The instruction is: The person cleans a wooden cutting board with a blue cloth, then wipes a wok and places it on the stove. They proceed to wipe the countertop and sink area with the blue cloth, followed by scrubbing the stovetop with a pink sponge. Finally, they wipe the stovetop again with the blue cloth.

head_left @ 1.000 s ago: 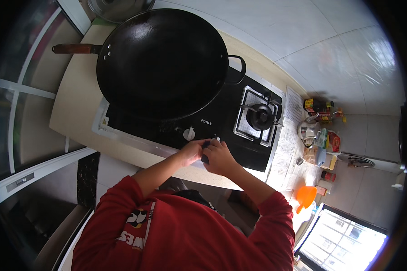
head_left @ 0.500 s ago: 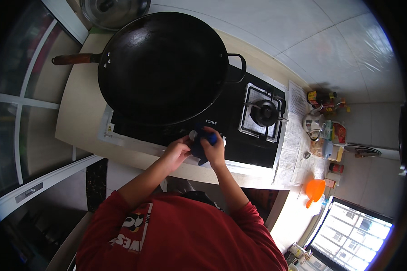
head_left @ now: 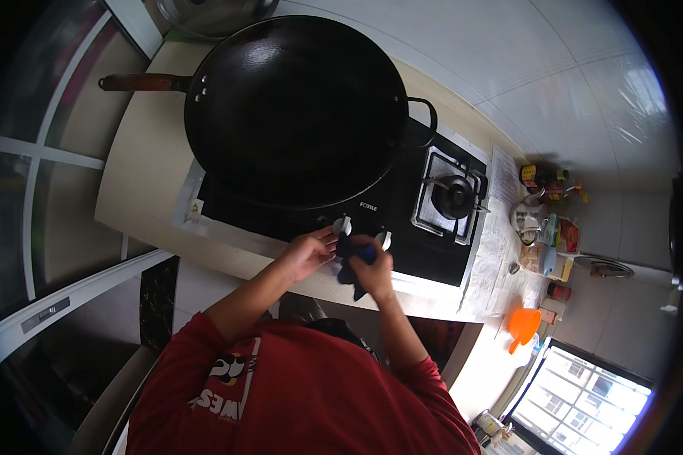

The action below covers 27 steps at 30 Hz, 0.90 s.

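Cloth (head_left: 350, 262): dark blue, bunched at stove front edge, between the two white knobs, under my right hand.
Wok (head_left: 296, 106): far left, on big burner, wooden handle out left.
Left hand (head_left: 307, 254): flat, fingers open, holding nothing, by left knob (head_left: 342, 225); likely bracing.
Right hand (head_left: 372, 269): closed on cloth, pressing it to the glass by right knob (head_left: 385, 240).
Small burner (head_left: 451, 196): right, bare.

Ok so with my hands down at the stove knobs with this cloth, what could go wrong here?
1. The right hand rubs the blue cloth between the two white knobs; a push could turn one and start the gas.
2. The big black wok sits just above the knobs, so a flame there might catch the cloth.
3. The left hand could also bump its knob.
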Tool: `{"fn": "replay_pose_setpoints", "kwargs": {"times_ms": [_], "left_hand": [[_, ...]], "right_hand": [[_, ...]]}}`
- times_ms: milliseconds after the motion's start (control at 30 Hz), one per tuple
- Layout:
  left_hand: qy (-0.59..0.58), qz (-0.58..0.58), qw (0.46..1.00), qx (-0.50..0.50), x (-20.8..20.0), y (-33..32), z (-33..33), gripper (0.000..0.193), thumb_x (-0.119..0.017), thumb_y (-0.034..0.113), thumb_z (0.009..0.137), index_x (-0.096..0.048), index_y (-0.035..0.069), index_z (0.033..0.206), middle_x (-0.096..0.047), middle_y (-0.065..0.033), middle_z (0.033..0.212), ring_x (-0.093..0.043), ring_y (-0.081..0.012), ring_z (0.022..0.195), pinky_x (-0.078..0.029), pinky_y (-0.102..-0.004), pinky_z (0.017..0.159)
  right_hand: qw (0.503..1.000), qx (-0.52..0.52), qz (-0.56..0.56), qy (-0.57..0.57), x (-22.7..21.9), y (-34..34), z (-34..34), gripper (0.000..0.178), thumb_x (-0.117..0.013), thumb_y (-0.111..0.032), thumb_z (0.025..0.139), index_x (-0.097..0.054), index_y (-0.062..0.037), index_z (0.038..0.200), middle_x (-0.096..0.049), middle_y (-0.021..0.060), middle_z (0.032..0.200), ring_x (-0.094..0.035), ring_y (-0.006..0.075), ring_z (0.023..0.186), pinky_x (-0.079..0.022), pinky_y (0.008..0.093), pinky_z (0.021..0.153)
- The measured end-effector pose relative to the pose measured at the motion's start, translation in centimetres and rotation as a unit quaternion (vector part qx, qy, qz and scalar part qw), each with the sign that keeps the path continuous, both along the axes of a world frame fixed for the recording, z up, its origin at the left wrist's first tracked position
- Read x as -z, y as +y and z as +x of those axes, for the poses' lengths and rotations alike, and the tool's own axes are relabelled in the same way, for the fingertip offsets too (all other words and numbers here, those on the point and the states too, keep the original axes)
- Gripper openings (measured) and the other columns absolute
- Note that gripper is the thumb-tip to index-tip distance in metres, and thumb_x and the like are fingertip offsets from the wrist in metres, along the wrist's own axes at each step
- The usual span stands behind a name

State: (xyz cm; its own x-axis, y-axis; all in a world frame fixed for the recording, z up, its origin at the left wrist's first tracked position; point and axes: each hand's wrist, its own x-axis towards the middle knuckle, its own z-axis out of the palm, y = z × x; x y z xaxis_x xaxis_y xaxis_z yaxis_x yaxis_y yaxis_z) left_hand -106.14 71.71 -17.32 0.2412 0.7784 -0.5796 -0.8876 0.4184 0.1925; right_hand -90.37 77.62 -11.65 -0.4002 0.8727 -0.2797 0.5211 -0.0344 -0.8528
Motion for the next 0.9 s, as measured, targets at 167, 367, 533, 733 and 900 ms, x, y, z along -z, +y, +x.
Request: {"fn": "replay_pose_setpoints", "kwargs": {"times_ms": [167, 367, 533, 733, 900], "left_hand": [[-0.044, -0.039, 0.998, -0.019, 0.2, 0.2, 0.4, 0.064, -0.044, -0.010, 0.069, -0.035, 0.000, 0.132, -0.042, -0.0085, 0.130, -0.040, -0.0214, 0.120, -0.028, -0.0371, 0.106], [-0.108, -0.060, 0.991, -0.055, 1.2, 0.7, 0.4, 0.052, -0.041, -0.014, 0.065, -0.043, 0.001, 0.114, -0.044, -0.0102, 0.120, -0.043, -0.0228, 0.113, -0.029, -0.0370, 0.106], [-0.116, -0.066, 0.990, -0.055, -0.1, 0.6, 0.1, 0.053, -0.040, -0.015, 0.062, -0.044, 0.003, 0.113, -0.045, -0.0094, 0.119, -0.043, -0.0223, 0.116, -0.029, -0.0372, 0.106], [-0.094, -0.027, 0.995, -0.032, -0.1, 0.8, 0.2, 0.063, -0.042, -0.014, 0.066, -0.037, 0.001, 0.127, -0.042, -0.0120, 0.128, -0.036, -0.0241, 0.126, -0.028, -0.0373, 0.107], [-0.033, -0.077, 0.995, -0.049, -3.7, -0.5, -0.4, 0.069, -0.042, -0.014, 0.072, -0.023, 0.000, 0.136, -0.036, -0.0167, 0.136, -0.029, -0.0308, 0.131, -0.027, -0.0424, 0.109]], "right_hand": [[0.924, -0.255, 0.278, -0.061, -3.0, 6.0, -3.7, 0.029, -0.067, -0.007, 0.061, -0.065, -0.0077, 0.090, -0.064, 0.0067, 0.085, -0.056, 0.0268, 0.091, -0.045, 0.0355, 0.080], [0.759, -0.528, 0.309, -0.223, -0.2, 6.9, -6.3, 0.022, -0.068, -0.027, 0.063, -0.070, -0.0128, 0.079, -0.064, 0.0032, 0.086, -0.052, 0.0231, 0.097, -0.038, 0.0372, 0.083], [0.737, -0.533, 0.319, -0.267, -0.3, 6.6, -7.3, 0.027, -0.069, -0.032, 0.061, -0.070, -0.0124, 0.079, -0.065, 0.0035, 0.087, -0.053, 0.0225, 0.099, -0.037, 0.0380, 0.087], [0.757, -0.468, 0.355, -0.288, 1.0, 7.8, -7.2, 0.028, -0.067, -0.034, 0.062, -0.070, -0.0114, 0.079, -0.065, 0.0069, 0.083, -0.060, 0.0245, 0.091, -0.042, 0.0364, 0.083], [0.957, -0.132, 0.122, -0.227, -0.7, 10.1, -5.7, 0.037, -0.064, -0.024, 0.070, -0.064, -0.0038, 0.101, -0.067, 0.0163, 0.086, -0.062, 0.0339, 0.092, -0.051, 0.0407, 0.077]]}}
